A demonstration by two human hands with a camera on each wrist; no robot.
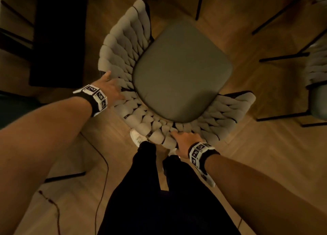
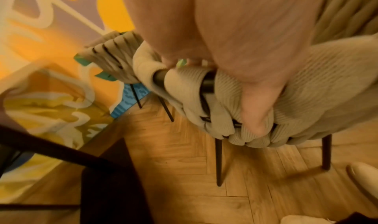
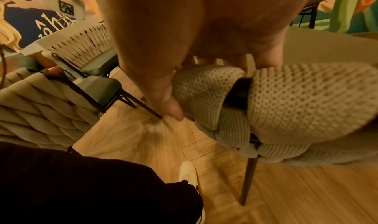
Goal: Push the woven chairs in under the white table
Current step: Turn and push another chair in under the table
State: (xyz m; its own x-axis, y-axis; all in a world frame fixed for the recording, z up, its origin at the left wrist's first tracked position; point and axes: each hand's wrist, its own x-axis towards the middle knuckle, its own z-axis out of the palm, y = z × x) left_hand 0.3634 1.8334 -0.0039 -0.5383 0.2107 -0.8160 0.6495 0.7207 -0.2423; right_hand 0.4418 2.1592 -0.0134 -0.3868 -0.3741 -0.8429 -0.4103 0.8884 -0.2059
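Both our bare forearms fill the near view, reaching down to the beige woven-rope chair with dark metal legs (image 1: 123, 57), which stands turned on the herringbone wood floor (image 1: 247, 155); no white table shows from the head view. Our left hand (image 1: 108, 86) curls round the back rim, our right hand (image 1: 184, 142) likewise. Neighbouring woven chairs (image 1: 316, 64) sit close: pushing askew could clash legs. Our white shoe (image 1: 138, 137) might catch too.
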